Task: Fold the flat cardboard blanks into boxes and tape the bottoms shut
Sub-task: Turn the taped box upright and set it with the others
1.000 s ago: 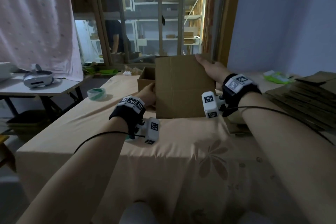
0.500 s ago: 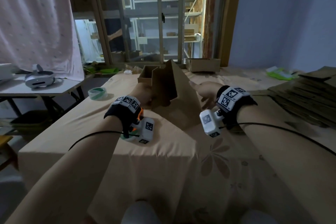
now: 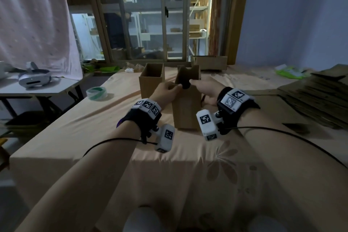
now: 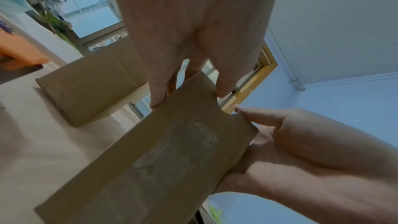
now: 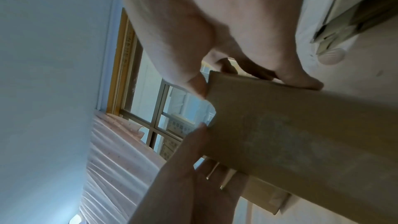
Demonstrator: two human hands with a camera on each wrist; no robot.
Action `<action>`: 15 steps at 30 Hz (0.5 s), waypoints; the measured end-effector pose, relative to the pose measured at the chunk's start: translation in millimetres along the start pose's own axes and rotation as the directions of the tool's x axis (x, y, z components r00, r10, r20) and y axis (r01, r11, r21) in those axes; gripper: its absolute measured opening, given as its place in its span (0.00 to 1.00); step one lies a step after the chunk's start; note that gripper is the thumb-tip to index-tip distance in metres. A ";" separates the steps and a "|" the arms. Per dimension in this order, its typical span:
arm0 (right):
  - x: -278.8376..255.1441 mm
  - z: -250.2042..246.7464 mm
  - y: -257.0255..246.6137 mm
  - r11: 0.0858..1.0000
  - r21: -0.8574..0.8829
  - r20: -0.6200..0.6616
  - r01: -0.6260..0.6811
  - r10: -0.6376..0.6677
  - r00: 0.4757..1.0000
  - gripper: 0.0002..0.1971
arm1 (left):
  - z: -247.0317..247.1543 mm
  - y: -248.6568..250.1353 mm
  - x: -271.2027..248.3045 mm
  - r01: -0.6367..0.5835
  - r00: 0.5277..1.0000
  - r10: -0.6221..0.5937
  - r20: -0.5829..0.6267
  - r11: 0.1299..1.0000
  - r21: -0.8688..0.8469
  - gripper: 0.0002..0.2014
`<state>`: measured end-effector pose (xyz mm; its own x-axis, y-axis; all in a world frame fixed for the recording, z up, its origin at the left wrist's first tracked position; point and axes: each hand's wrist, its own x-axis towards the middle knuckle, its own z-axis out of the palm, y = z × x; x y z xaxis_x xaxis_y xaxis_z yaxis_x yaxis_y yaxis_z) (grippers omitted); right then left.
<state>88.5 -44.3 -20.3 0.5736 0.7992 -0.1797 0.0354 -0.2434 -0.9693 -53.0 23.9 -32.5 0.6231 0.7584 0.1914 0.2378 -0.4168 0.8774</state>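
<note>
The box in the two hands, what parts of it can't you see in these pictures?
- Bottom of the held box: in the head view its near wall hides it, so taped or not cannot be told.
- Its inside: dark in the head view, covered by the left hand and right hand.
- Print on its side: too blurred to read in the left wrist view.
- Its lower end: cut off by the right wrist view's edge.
</note>
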 end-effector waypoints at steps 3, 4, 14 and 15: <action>13.3 6.9 -11.7 0.999 0.014 -0.045 0.031 -0.031 0.999 0.27 | -2.5 2.1 15.8 -0.009 0.999 0.012 -0.033 0.998 0.066 0.20; 16.7 8.4 -16.5 0.998 0.026 -0.065 0.050 -0.049 0.997 0.27 | -4.1 3.1 21.4 -0.016 0.999 0.020 -0.045 0.997 0.082 0.19; 101.6 18.2 -37.0 0.996 0.033 -0.098 0.080 -0.076 0.992 0.19 | -20.2 9.7 82.4 0.039 0.991 -0.004 -0.133 0.964 0.261 0.14; 95.1 20.6 -39.5 0.997 0.002 -0.102 0.075 -0.074 0.992 0.18 | -21.3 6.3 87.8 0.057 0.990 -0.016 -0.141 0.955 0.292 0.15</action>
<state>124.8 52.7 -2.5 0.6498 0.7549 -0.0894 0.0768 -0.1822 -0.9803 -12.7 98.6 -0.8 0.5080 0.8281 0.2371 0.4805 -0.5009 0.7199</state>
